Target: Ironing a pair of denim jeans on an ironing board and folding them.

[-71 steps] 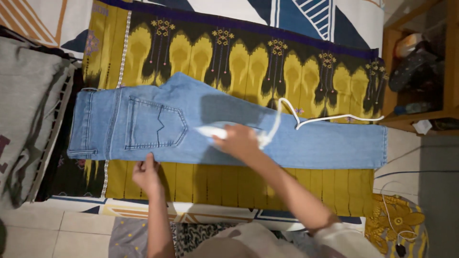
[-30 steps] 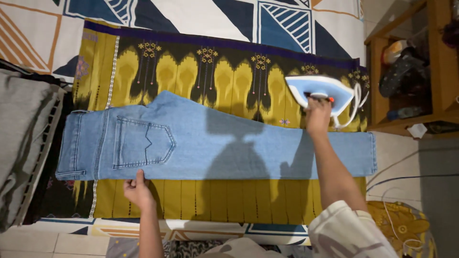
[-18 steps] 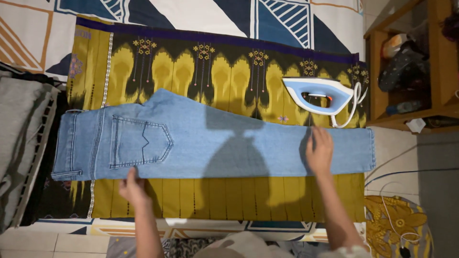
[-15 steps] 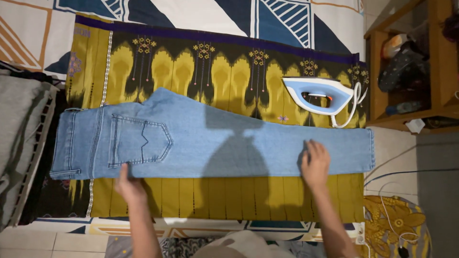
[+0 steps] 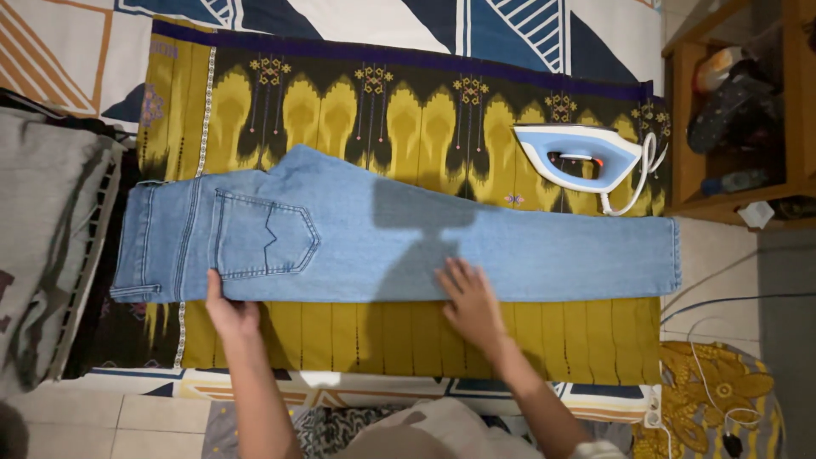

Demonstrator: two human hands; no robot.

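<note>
Your left hand (image 5: 228,313) rests at the near edge of the folded light-blue jeans (image 5: 382,246), fingers on the denim just below the back pocket (image 5: 265,245); whether it pinches the fold or only presses on it cannot be told. Your right hand (image 5: 469,304) lies open and flat, palm down, on the near edge of the leg, about midway along, gripping nothing. The jeans lie lengthwise across the yellow and black patterned cloth (image 5: 408,110), waistband toward its left edge, hem reaching its right edge. Denim like this looks fairly heavy and soft, limp rather than stiff, so it should sag if lifted from one spot; the doubled waistband and the hem seem the firmest places to take hold. The blue and white iron (image 5: 578,157) sits near the cloth's far right corner, apart from both hands
</note>
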